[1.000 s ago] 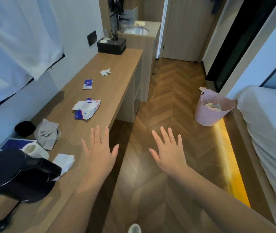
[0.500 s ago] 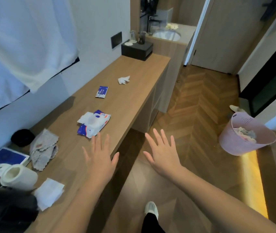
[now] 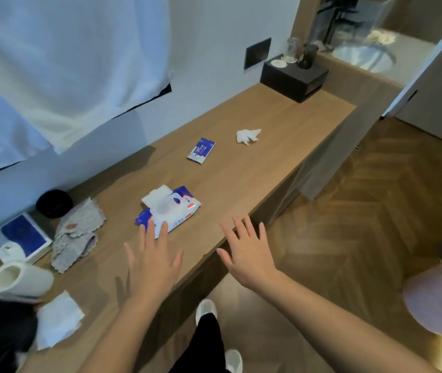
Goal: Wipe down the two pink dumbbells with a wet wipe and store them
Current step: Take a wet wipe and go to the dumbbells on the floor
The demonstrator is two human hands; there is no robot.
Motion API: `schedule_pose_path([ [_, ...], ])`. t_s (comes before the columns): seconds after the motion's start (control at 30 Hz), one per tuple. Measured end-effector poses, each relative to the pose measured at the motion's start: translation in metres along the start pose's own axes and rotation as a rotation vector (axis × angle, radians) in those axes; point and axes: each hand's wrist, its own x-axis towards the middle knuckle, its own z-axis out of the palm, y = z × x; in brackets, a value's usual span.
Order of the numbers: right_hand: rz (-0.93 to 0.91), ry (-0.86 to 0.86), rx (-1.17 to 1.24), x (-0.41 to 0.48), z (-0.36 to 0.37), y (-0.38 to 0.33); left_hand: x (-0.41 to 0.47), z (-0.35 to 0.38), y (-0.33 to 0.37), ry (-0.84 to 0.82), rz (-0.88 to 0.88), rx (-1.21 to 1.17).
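A person stands at a long wooden counter (image 3: 268, 162) with both bare arms stretched forward, palms down. The left hand (image 3: 153, 261) is spread flat over the counter, fingers straight and gripping nothing. Its fingertips reach the near edge of the wet wipe pack (image 3: 168, 211), though whether they touch it cannot be told. The right hand (image 3: 249, 254) hangs over the counter's front edge, just beside the left, fingers likewise fanned out and empty.

The wet wipe pack, white and blue, lies flat near the middle of the counter with its lid flap lifted. Beyond it sit a small blue sachet (image 3: 201, 150) and, farther on, a crumpled tissue (image 3: 248, 135), each well apart from the other. A black box (image 3: 293, 76) stands at the far end, by the wall, with a sink (image 3: 362, 57) behind it.

To the left of the pack lies a rumpled grey cloth (image 3: 77, 235), beside a blue-and-white box (image 3: 20, 238) and a round black object (image 3: 54, 203) against the wall. Nearer the person, a paper roll (image 3: 20, 281) lies on its side, with a flat white sheet (image 3: 58, 319) next to it.

On the herringbone floor (image 3: 376, 211) to the right, a pink bin (image 3: 435, 300) holds some crumpled scraps.
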Motion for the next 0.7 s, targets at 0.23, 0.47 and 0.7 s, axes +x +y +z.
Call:
schedule_pose_path([
  [0.23,-0.119,-0.069,-0.023,0.09,0.001,-0.002,0.061,0.012,-0.01,-0.045,-0.087,-0.004],
  [0.47,-0.221,-0.12,-0.018,0.155,0.011,-0.014,0.105,0.013,-0.014,-0.085,-0.127,-0.029],
  [0.7,-0.395,-0.124,-0.081,0.195,0.024,-0.026,0.13,0.025,-0.018,-0.133,-0.228,-0.025],
])
